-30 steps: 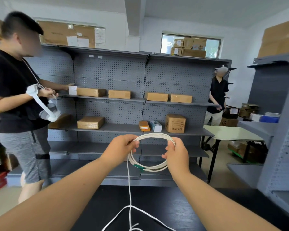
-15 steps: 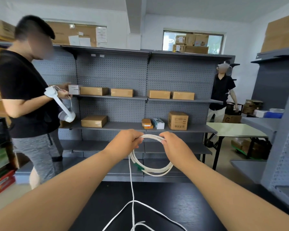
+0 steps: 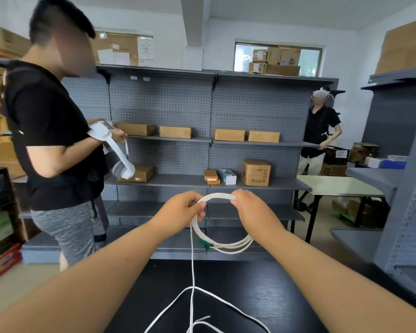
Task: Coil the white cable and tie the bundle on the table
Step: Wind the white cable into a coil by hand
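Note:
A white cable (image 3: 226,246) hangs as a small coil of several loops in the air above the black table (image 3: 262,292). My left hand (image 3: 183,210) pinches the coil's top at its left side. My right hand (image 3: 252,210) grips the top of the coil at its right side, fingers curled over the strands. A green tag (image 3: 205,243) sits on the lower left of the coil. One strand drops straight from my left hand to the table, where loose cable (image 3: 197,308) lies spread near the front edge.
A grey pegboard shelf unit (image 3: 209,140) with cardboard boxes stands behind the table. A person in a black shirt (image 3: 51,145) stands close at the left, holding a white headset. Another person (image 3: 318,131) stands far right by a pale table (image 3: 334,187). A grey rack (image 3: 404,188) is at right.
The coil has sunk and hangs lower from my hands, which have come closer together at its top. The person at left has stepped nearer.

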Demonstrator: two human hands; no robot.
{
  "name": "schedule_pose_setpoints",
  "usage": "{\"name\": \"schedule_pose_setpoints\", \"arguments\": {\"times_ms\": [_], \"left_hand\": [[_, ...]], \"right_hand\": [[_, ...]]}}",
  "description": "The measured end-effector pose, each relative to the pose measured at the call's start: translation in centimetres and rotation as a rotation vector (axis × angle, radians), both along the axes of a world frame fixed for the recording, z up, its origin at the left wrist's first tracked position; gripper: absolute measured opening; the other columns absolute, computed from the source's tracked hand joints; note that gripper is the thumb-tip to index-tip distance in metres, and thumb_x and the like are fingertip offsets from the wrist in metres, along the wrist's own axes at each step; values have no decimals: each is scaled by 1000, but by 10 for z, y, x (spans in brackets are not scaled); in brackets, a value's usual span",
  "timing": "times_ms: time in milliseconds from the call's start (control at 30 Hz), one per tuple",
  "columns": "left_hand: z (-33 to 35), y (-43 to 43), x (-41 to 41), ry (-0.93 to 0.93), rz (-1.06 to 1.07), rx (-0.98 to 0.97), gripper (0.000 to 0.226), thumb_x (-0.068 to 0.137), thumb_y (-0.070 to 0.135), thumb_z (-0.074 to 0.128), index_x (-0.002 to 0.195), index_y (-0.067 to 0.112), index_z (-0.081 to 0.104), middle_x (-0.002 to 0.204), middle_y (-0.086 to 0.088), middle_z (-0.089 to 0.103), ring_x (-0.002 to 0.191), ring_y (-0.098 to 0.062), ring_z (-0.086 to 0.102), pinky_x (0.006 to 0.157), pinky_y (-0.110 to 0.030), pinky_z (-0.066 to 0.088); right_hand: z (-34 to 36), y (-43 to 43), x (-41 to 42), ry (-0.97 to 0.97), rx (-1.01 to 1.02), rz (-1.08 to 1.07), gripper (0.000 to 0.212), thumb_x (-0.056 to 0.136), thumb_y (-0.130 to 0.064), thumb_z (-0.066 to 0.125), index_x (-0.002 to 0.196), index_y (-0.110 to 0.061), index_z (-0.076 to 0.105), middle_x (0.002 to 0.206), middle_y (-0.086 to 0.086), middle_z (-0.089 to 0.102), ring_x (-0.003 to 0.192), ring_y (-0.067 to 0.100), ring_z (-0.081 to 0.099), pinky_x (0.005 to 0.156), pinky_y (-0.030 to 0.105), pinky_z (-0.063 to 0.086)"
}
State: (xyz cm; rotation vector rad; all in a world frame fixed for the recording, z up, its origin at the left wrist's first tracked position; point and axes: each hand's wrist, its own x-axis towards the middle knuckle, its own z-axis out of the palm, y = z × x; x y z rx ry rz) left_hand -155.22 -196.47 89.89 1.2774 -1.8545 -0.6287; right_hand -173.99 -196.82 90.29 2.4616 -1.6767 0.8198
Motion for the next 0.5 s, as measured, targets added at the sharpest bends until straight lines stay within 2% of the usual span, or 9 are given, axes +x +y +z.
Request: {"name": "schedule_pose_setpoints", "arguments": {"times_ms": [67, 200, 300, 400, 500], "left_hand": [[-2, 1, 2, 94, -29, 65, 15, 94, 22, 51, 87, 16, 62, 78, 2, 67, 81, -19, 64, 91, -46, 52], [-5, 1, 0, 197, -75, 90, 11, 93, 18, 53, 89, 13, 62, 78, 0, 66, 82, -19, 62, 91, -45, 53], [-3, -2, -3, 79, -8, -23, 15, 93, 21, 53, 82, 17, 62, 75, 1, 64, 73, -16, 59, 79, -35, 52], [2, -5, -4, -79, 66, -123, 27, 94, 25, 51, 69, 21, 58, 62, 4, 54, 56, -12, 44, 58, -22, 37], [8, -11, -4, -149, 71, -138, 27, 94, 22, 50, 69, 17, 57, 61, 3, 53, 57, -11, 44, 60, -24, 36]], "right_hand": [[1, -1, -2, -24, 2, -16, 22, 101, -22, 32, 106, -8, 49, 94, 5, 47, 85, 22, 44, 74, 37, 38], [-4, -3, -6, -173, -10, -50, 23, 101, -22, 30, 102, -7, 48, 89, 4, 45, 81, 22, 43, 69, 35, 34], [-10, -6, -6, -291, -21, -56, 22, 101, -22, 32, 100, -9, 49, 88, 3, 48, 81, 22, 45, 68, 32, 33], [-16, -9, -6, -361, 27, -54, 16, 100, -25, 33, 90, -19, 43, 81, 1, 49, 76, 24, 50, 64, 32, 37], [-18, -12, -7, -384, 71, -34, 12, 99, -27, 35, 96, -21, 44, 82, 3, 56, 76, 27, 57, 68, 36, 45]]}}
